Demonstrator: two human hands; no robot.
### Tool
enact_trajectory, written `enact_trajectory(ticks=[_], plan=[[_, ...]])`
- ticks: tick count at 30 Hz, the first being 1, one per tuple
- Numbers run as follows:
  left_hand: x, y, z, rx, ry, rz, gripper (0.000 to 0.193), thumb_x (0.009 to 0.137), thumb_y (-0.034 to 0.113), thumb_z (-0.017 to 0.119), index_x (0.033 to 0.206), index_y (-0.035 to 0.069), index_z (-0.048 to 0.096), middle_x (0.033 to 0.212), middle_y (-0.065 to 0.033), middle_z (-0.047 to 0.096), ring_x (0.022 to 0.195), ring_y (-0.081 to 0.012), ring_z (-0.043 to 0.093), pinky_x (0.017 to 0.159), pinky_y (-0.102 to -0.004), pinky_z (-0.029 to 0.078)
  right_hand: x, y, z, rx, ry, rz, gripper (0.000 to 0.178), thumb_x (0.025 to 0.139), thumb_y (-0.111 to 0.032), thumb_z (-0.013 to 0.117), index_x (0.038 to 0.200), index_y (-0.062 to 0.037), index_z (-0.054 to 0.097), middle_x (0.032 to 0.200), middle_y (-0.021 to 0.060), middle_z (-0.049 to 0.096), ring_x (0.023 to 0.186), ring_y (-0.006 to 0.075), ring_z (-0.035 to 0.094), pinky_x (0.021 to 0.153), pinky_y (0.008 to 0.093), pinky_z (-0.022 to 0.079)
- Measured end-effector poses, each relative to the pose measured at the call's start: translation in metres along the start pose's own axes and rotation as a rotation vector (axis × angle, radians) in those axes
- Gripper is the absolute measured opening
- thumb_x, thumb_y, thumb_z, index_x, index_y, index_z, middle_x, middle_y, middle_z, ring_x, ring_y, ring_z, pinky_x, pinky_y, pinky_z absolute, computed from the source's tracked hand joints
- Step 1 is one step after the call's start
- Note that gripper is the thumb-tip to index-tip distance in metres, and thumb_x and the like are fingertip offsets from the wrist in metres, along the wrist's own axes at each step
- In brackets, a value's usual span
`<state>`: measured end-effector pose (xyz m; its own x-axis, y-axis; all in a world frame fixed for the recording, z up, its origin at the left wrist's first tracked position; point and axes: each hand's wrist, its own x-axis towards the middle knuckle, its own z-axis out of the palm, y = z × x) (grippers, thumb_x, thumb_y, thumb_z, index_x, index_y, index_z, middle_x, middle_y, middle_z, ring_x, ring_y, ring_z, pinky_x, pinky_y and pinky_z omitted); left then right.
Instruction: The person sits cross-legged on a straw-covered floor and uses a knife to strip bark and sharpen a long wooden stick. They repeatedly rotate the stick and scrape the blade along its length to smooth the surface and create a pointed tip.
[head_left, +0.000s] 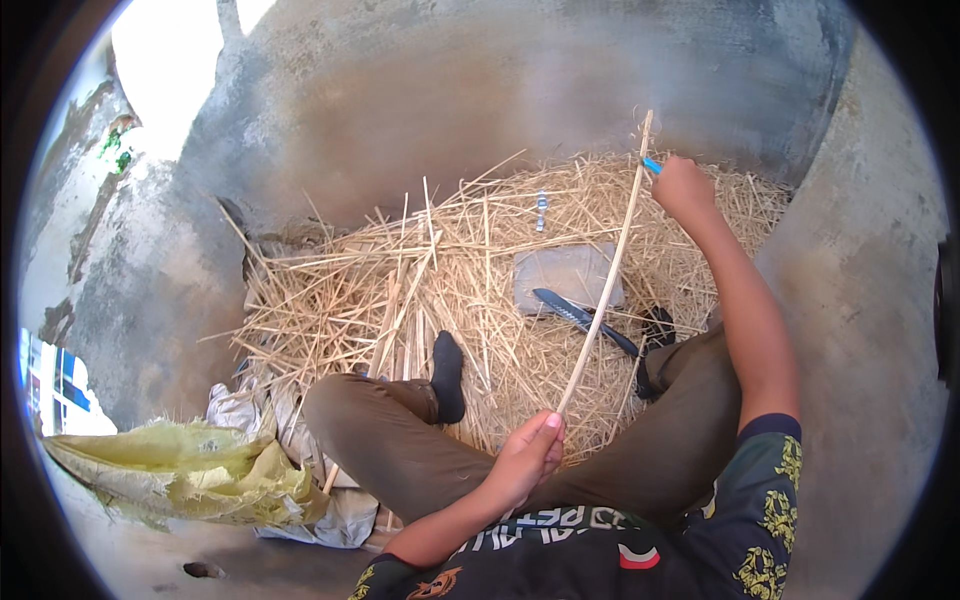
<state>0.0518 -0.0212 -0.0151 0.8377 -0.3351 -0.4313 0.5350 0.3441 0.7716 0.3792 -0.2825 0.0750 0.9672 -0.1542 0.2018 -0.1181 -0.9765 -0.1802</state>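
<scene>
Left hand [532, 455] grips stick [612, 282] near end; right hand [686, 190] grips blue tool [652, 166] at stick's far end. Scraping seems partly done, some left.

Spread thickly over the ground, a litter of straw-coloured strips [310, 320], longer and coarser toward the left, finer toward the right. Lying amid it, a flat grey slab [540, 268]. Set slantwise over the slab's lower edge, a black knife [562, 304], blade on top, handle reaching past to the lower right. Just beyond the slab, a small shiny strip [541, 212]. At lower left, a torn yellow sack [190, 475] with frayed edges, next to crumpled whitish sheeting [325, 525]. Below that, a small dark hole [204, 570]. At the back, a stained grey-brown wall [430, 110]; at upper left, a glaring bright opening [170, 60].
</scene>
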Motion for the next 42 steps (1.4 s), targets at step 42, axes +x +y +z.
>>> enact_trajectory(ticks=[42], plan=[[0.004,-0.021,0.003,0.385,0.104,0.307,0.021,0.107,0.023,0.047,0.096,0.006,0.052,0.069,0.0077,0.039,0.060,-0.0010,0.032,0.053,-0.0203,0.026,0.014,0.016,0.043,-0.087,-0.001,0.096,0.019,0.093,-0.015,0.059,0.101,-0.0069,0.075,0.097,0.0118,0.075,0.089,0.0273,0.074,0.068,0.0399,0.058]])
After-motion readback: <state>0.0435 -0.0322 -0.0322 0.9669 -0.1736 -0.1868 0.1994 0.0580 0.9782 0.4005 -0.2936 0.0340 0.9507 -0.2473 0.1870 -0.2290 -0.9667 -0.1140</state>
